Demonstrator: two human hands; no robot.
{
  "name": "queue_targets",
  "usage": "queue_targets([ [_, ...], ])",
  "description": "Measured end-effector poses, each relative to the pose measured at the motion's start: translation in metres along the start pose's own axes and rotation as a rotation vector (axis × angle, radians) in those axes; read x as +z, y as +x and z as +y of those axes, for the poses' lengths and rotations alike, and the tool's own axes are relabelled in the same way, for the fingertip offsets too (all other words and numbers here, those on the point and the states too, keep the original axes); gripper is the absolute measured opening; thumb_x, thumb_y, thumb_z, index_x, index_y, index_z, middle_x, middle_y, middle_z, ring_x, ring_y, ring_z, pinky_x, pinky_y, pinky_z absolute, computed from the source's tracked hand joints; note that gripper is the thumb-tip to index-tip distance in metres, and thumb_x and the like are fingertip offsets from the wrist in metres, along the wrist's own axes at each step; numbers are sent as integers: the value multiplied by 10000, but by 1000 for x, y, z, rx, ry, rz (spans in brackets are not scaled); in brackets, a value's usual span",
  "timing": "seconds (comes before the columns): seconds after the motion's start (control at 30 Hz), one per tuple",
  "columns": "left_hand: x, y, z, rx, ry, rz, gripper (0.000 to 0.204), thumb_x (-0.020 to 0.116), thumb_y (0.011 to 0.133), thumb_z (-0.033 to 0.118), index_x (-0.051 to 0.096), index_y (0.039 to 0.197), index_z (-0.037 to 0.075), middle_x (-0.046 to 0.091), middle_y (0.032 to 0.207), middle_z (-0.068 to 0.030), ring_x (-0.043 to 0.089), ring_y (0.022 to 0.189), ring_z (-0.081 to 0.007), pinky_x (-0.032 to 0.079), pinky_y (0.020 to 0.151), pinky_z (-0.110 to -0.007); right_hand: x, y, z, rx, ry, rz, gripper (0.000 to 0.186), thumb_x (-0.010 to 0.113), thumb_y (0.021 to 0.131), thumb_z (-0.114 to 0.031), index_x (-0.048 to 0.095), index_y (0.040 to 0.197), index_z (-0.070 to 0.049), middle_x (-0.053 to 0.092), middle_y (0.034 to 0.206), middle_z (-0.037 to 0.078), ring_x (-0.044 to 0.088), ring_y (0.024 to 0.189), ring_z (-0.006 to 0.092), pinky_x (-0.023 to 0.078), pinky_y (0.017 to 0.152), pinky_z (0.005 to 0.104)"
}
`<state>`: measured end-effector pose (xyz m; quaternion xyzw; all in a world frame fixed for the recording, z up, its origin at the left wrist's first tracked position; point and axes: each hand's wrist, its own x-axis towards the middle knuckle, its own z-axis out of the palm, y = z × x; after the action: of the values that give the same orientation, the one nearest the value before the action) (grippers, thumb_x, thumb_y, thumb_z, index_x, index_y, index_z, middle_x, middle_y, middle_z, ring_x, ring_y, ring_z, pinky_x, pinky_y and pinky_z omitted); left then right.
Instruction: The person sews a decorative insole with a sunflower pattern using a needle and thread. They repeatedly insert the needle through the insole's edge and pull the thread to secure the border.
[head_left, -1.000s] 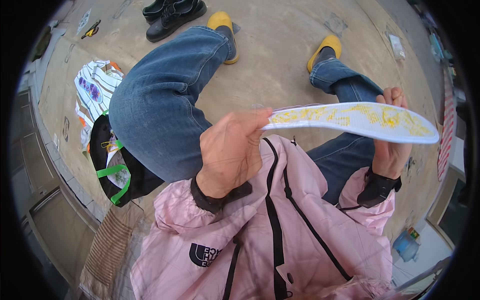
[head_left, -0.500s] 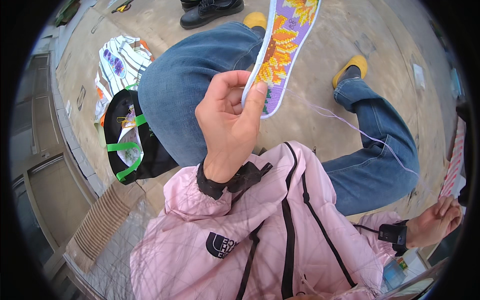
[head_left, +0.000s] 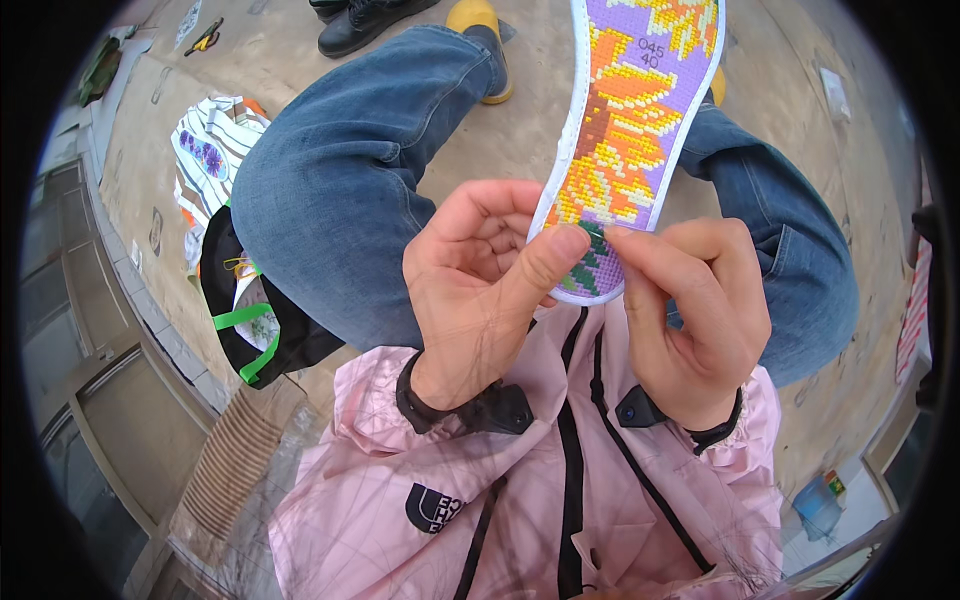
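A long embroidered insole (head_left: pixel 625 130) with a white edge is held up in front of me. It carries yellow and orange flowers and green stitches on a purple ground. My left hand (head_left: pixel 490 275) is closed on its lower left edge, thumb on the face and fingers behind. At the green stitches near the rounded lower end, my right hand (head_left: pixel 695 300) pinches thumb and forefinger against the insole's face. A thin pale sliver, which looks like a needle (head_left: pixel 597 235), shows at those fingertips. The thread is hard to make out.
At left, a black bag (head_left: pixel 225 275) with green handles leans by my knee, stitched pieces inside. Beyond it lies a striped cloth (head_left: pixel 225 130) with another purple-patterned insole (head_left: pixel 205 158). Yellow-handled scissors (head_left: pixel 207 38) and black shoes (head_left: pixel 370 25) are on the floor farther off.
My right hand has come in from the far right, where it was drawing out a long lilac thread, to the insole's lower end. The insole has moved lower and right, nearer to me.
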<state>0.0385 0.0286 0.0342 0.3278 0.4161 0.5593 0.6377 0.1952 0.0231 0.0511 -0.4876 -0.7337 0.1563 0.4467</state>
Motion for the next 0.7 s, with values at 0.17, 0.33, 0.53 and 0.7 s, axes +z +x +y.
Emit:
queue_targets([
  [0.17, -2, -2, -2, 21, 19, -70, 326, 702, 851, 47, 538, 1115, -54, 674, 929, -106, 649, 812, -112, 549, 656, -213, -2, -1, -2, 31, -55, 20, 298, 684, 653, 145, 695, 920, 13, 517, 726, 88, 527, 572, 191, 418, 488, 275],
  [0.33, -2, -1, -4, 50, 34, -81, 334, 698, 850, 34, 533, 1124, -61, 674, 933, -112, 651, 807, -114, 550, 663, -214, -1, -2, 0, 10, -65, 33, 307, 679, 643, 149, 697, 916, 10, 501, 710, 80, 513, 559, 189, 409, 472, 280],
  [0.53, -3, -1, -3, 72, 23, -84, 318, 696, 843, 9, 542, 1109, -72, 675, 930, -124, 655, 817, -122, 553, 680, -220, -1, -2, 1, 2, -60, 38, 313, 678, 639, 152, 695, 919, 12, 497, 707, 82, 512, 558, 190, 403, 464, 281],
  [0.7, -2, -2, -3, 112, 91, -71, 333, 713, 817, -16, 549, 1102, -72, 677, 928, -126, 660, 818, -129, 555, 700, -230, 0, -2, 2, -9, -61, 35, 306, 677, 650, 148, 694, 924, 13, 497, 709, 85, 511, 560, 194, 403, 467, 280],
])
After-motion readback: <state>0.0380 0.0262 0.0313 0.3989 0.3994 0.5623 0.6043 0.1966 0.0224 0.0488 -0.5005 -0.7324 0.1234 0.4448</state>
